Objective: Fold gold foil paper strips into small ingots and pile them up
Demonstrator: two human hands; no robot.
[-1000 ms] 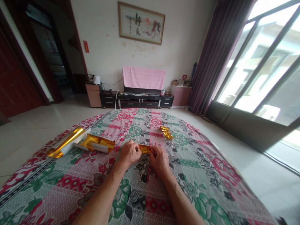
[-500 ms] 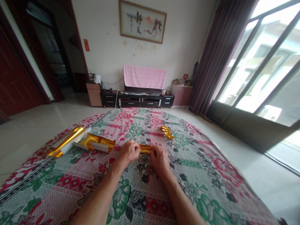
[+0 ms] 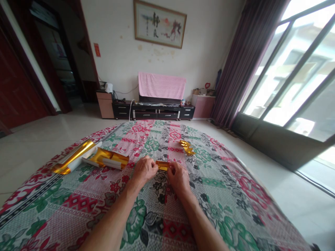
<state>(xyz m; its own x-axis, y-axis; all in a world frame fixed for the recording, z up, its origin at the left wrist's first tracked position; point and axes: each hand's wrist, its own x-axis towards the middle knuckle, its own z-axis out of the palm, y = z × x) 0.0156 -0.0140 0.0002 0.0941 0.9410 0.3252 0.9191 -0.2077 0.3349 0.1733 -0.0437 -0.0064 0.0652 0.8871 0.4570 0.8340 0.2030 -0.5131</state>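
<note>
A small strip of gold foil paper (image 3: 163,165) is stretched between my two hands, low over the patterned cloth. My left hand (image 3: 144,169) pinches its left end, and my right hand (image 3: 179,176) grips the right end with the fingers curled. The fingertips partly hide both ends of the strip. Beyond my right hand lies a row of several folded gold foil pieces (image 3: 187,147). To the left of my left hand, curled gold foil sheets (image 3: 112,158) with white undersides rest on the cloth, beside a larger rolled gold sheet (image 3: 75,157).
A flowered red, green and grey cloth (image 3: 146,212) covers the broad surface under my hands. Past its far edge stand a black low cabinet (image 3: 157,114) and a pink cloth (image 3: 162,85) over a screen. A purple curtain (image 3: 235,66) and glass doors are on the right.
The gold foil strip between my hands has tilted slightly, showing more of its face. Both hands keep almost the same place and grip. The other foil pieces have not moved.
</note>
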